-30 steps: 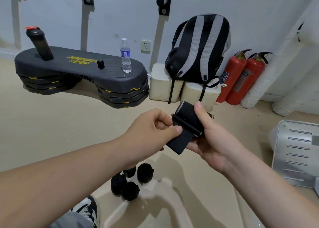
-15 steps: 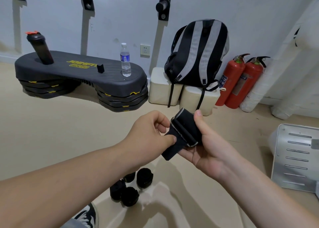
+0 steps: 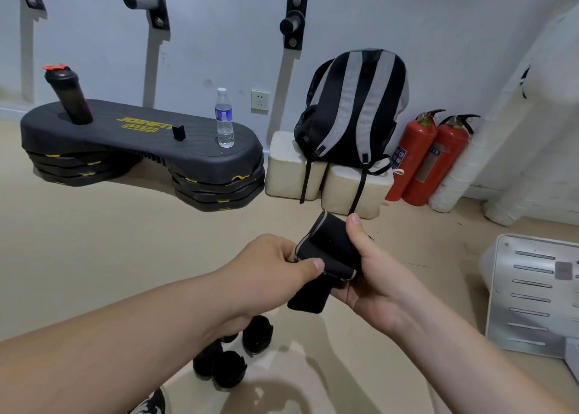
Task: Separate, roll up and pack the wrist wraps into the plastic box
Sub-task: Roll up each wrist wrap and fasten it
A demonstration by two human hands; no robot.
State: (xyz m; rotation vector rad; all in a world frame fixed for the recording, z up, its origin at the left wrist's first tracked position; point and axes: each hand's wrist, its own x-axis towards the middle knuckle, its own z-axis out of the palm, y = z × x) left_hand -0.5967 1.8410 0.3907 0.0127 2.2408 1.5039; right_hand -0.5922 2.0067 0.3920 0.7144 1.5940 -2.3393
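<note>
The black wrist wrap (image 3: 326,250) is held up in the air between both hands. The left hand (image 3: 272,266) pinches its near edge, thumb pressed flat on the front face, the other fingers curled in behind. The right hand (image 3: 372,279) grips it from the other side, thumb upright along the wrap's right flank, fingers cupped underneath. Above the left thumb the wrap bends into a thick roll edged with grey trim; below that thumb a loose flat tail hangs down across the right fingers.

Well below the left wrist, down on the tan floor, lies a cluster of rolled wraps (image 3: 228,368), black and touching each other; a shoe (image 3: 153,404) shows just left of them. Far beyond the fingertips stand a step platform (image 3: 141,144) carrying a shaker bottle (image 3: 67,95) and a water bottle (image 3: 224,119), a striped backpack (image 3: 354,109) and two fire extinguishers (image 3: 413,156). Right of the right hand lies a white slotted panel (image 3: 532,294).
</note>
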